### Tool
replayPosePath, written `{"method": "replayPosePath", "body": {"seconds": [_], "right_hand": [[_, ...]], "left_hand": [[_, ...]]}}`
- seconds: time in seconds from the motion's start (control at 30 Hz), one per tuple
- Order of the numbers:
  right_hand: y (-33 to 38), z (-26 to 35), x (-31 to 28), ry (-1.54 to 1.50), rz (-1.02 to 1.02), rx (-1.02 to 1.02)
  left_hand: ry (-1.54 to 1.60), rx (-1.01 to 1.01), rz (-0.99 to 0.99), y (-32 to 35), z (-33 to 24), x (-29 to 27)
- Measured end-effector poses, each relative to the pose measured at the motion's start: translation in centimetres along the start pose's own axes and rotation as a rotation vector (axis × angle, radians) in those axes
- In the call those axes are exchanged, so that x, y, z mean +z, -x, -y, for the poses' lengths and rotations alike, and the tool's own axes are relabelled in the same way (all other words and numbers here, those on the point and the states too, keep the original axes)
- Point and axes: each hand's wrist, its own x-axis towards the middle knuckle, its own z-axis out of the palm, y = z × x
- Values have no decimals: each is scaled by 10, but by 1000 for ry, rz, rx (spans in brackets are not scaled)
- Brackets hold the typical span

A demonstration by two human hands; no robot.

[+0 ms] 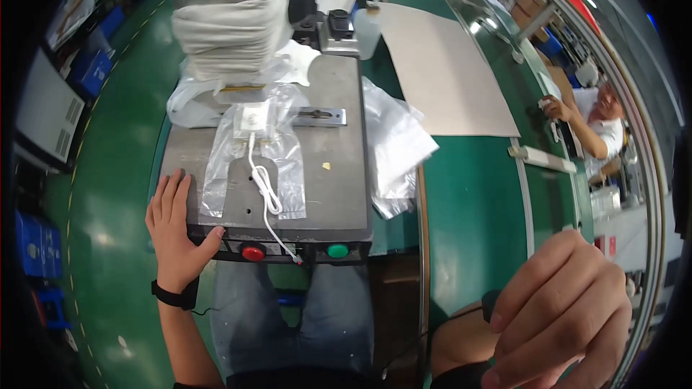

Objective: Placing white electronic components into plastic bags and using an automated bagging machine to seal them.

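Note:
My left hand [175, 234] rests with fingers apart on the left front corner of a grey metal machine table [331, 194]. On that table lies a clear plastic bag [216, 187]. A small white adapter block [253, 119] sits on the bag, and its looped white cable [265, 189] runs to the table's front edge. Behind it stands a machine head wrapped in white cloth [231, 39]. Close to the camera at lower right, my right hand [562, 310] is raised with curled fingers, away from the table. Whatever it may hold is hidden.
On the table's front are a red button [253, 253] and a green button [337, 251]. Clear plastic bags [396, 144] lie right of it. A spouted bottle [367, 31] stands behind, near a beige board [454, 72]. Another person [602, 126] sits at far right.

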Motion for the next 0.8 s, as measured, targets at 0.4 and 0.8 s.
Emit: {"method": "replayPosePath", "body": {"seconds": [0.4,0.8], "right_hand": [[143,60,68,594,-1075,-16],[568,141,196,569,-1015,2433]], "left_hand": [[-155,270,-25,2,35,23],[269,61,-13,21,-8,-39]]}}
